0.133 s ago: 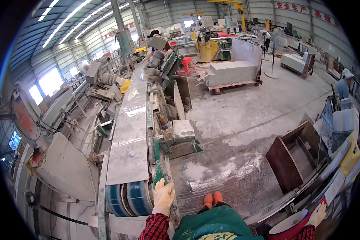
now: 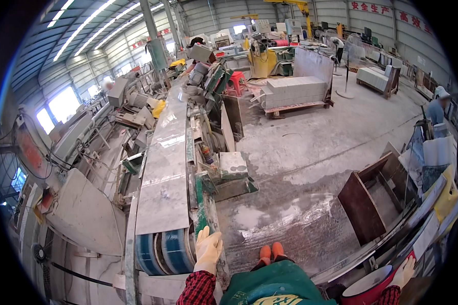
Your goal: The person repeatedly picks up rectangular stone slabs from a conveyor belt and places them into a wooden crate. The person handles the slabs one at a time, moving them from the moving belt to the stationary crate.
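My left hand (image 2: pixel 208 249), in a pale cream glove, lies on the green metal edge (image 2: pixel 200 216) of a conveyor frame. Its fingers are stretched forward and it holds nothing I can see. Just left of it, a long pale stone slab (image 2: pixel 163 203) lies on the conveyor, its near end above the blue rollers (image 2: pixel 175 252). At the lower right my right hand (image 2: pixel 403 273), gloved alike, has its fingers extended beside a red basin (image 2: pixel 385 284) with a white inside. Whether that hand touches the basin's rim I cannot tell.
Machine parts and motors (image 2: pixel 137 99) line the left side. A dark brown open box (image 2: pixel 361 208) stands to my right, near leaning slabs (image 2: pixel 432 223). Stacked pale blocks (image 2: pixel 296 94) sit on a pallet ahead. A person (image 2: pixel 435 112) in a pale hat is at far right.
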The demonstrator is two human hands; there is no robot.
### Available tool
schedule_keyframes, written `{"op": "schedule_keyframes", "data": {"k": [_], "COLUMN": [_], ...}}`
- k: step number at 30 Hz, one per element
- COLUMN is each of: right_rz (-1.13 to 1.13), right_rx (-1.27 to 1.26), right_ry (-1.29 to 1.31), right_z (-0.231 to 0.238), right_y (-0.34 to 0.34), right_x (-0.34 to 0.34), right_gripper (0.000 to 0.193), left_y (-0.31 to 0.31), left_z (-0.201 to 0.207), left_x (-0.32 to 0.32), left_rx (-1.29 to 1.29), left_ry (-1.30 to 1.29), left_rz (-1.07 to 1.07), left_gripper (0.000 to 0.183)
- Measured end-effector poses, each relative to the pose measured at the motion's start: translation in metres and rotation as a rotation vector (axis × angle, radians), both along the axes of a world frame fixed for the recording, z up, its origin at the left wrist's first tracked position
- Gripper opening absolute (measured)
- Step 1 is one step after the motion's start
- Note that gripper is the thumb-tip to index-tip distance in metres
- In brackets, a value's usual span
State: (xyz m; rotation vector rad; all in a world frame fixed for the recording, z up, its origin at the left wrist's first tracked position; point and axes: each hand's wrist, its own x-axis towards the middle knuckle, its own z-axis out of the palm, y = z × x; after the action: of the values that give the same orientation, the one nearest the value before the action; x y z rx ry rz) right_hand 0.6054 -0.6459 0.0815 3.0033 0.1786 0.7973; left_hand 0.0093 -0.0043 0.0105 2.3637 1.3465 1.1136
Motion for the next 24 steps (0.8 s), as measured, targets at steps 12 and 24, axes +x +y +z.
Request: {"op": "schedule_keyframes", "data": {"k": [12, 24], "right_rz": [0.029, -0.008], "right_rx": [-0.002, 0.067], "right_ry": [-0.029, 0.076], "right_z": [-0.012, 0.003], "right_y": [-0.005, 0.008], "right_x": [-0.013, -0.034], "right_gripper": [0.041, 0.043], "left_y": [-0.012, -0.011], "left_z": [0.042, 0.036], "left_x": [0.004, 0.003], "left_rx": [-0.087, -0.03], "left_ry": [0.039, 0.07], "left_rz": [-0.02, 0.028], "left_gripper": [0.026, 0.027]}}
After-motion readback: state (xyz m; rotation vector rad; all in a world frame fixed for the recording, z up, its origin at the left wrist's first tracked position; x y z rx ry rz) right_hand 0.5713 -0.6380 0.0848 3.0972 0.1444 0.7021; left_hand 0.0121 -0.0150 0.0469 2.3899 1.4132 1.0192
